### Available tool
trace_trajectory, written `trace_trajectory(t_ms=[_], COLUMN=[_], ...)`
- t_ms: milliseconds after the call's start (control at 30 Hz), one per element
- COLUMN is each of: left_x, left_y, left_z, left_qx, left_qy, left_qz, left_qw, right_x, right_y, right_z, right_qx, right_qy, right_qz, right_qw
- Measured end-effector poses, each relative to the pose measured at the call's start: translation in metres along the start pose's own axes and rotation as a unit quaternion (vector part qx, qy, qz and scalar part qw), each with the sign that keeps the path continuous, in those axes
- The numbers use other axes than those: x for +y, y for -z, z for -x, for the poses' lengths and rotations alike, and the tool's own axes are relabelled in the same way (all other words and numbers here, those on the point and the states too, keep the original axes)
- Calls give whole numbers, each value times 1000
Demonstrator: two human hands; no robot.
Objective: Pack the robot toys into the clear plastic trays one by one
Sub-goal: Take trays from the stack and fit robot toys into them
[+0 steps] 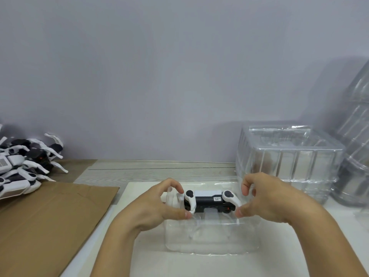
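Note:
A black and white robot toy [209, 201] lies belly-up in the far part of a clear plastic tray [211, 238] on a white board. My left hand [157, 204] is at the toy's left end, thumb and forefinger curled apart around its white leg. My right hand [265, 198] mirrors it at the right end, its thumb tip touching the right leg. Neither hand clearly grips the toy. A pile of more robot toys [26, 166] lies at the far left.
A stack of empty clear trays [287, 156] stands at the back right, with a taller leaning stack [355, 140] beyond it. Brown cardboard [50, 216] covers the table on the left. A grey wall closes the back.

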State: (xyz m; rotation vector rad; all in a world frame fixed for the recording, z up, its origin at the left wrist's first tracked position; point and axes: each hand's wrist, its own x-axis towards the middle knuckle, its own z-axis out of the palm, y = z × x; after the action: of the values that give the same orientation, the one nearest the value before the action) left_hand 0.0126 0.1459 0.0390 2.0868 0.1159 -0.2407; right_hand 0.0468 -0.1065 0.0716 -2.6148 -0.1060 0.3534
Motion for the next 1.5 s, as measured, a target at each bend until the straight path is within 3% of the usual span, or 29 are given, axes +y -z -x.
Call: trace_trajectory(t_ms=[133, 333, 500, 600, 767, 900, 1033, 1167, 1500], left_x=[3, 0, 4, 1, -2, -2, -4, -6, -9], left_y=[-6, -5, -18, -23, -28, -28, -31, -35, -36], left_z=[-2, -1, -12, -17, -23, -25, -25, -31, -33], left_qx=[25, 9, 125, 159, 172, 170, 148, 171, 178], left_qy=[-1, -7, -13, -15, -2, 2, 12, 18, 2], left_qz=[-39, 36, 91, 102, 135, 135, 176, 231, 229], left_qw=[999, 999, 988, 982, 976, 976, 973, 958, 957], right_x=[1, 3, -9, -15, -16, -27, -46, -52, -53], right_y=[-2, 2, -12, -25, -32, -40, -56, -69, -72], right_z=[-1, -2, -10, -13, -16, -17, -16, -18, -17], right_qx=[-5, 18, 99, 122, 147, 163, 121, 128, 147], right_qy=[5, 34, 116, 118, 116, 187, 250, 234, 218], right_qz=[-1, -9, -60, -53, -47, -44, -67, -28, -29], right_qw=[1000, 999, 986, 984, 981, 968, 958, 963, 964])
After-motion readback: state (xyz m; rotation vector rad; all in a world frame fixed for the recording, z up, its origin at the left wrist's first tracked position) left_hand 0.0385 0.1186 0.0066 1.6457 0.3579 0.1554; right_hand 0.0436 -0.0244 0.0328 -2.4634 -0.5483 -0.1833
